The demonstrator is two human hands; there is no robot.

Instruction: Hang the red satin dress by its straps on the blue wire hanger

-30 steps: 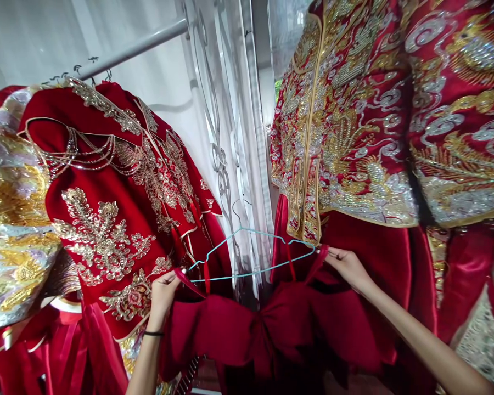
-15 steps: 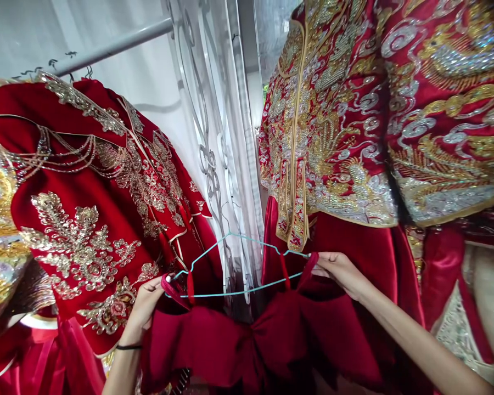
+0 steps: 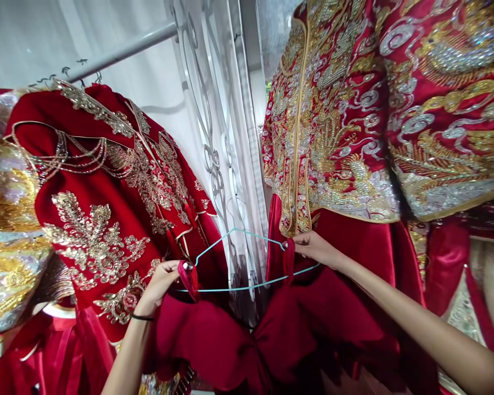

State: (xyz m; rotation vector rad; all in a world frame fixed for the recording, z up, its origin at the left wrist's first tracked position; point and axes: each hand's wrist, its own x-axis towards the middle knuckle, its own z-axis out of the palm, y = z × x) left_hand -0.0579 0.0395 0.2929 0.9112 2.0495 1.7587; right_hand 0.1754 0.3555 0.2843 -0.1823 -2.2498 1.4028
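Observation:
A thin teal wire hanger (image 3: pixel 247 258) hangs low in the middle, carrying a plain dark red garment (image 3: pixel 239 340) by its loops. My left hand (image 3: pixel 160 282) pinches the red loop at the hanger's left end. My right hand (image 3: pixel 315 248) pinches the other red loop on the hanger's right shoulder. The garment sags in a bunch below the hanger between my forearms.
A red jacket with gold embroidery (image 3: pixel 107 208) hangs at left from a grey rail (image 3: pixel 123 50). A heavily embroidered red and gold jacket (image 3: pixel 354 120) hangs at right over a red satin skirt (image 3: pixel 370 258). Between them are a white curtain and white scrolled ironwork (image 3: pixel 214 137).
My right hand has slid left and up along the hanger from its right tip to the shoulder notch. My left hand has drawn its loop slightly inward.

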